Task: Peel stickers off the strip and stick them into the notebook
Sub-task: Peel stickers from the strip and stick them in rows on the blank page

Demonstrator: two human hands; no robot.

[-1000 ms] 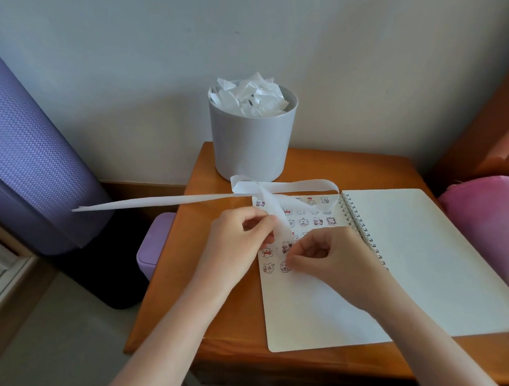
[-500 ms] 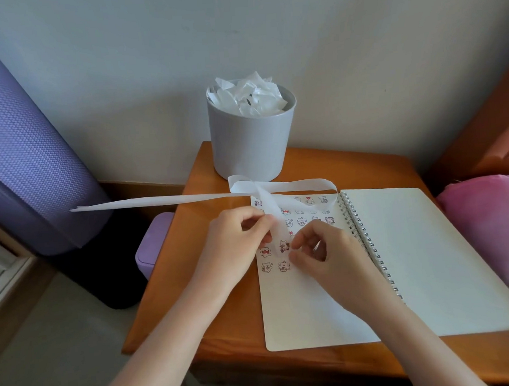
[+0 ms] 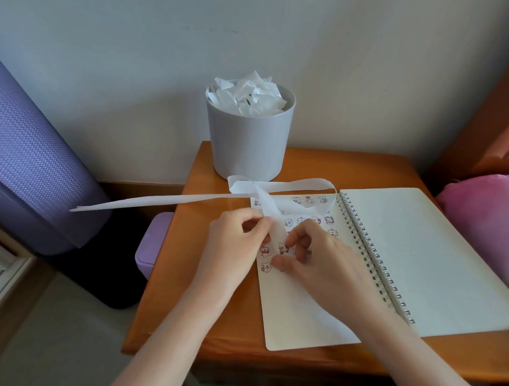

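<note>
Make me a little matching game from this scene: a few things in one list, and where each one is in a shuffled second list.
Things:
1. long white paper sticker strip
2. round grey bin
3. open spiral-bound white notebook
4. small cartoon stickers

Places or states:
A. at the back of the wooden table, stuffed with crumpled white paper
B. stuck in rows on the left page
C. pinched in the left hand, looping over the page
D. lying flat, right page blank

Pairs: 1-C, 2-A, 3-D, 4-B
</note>
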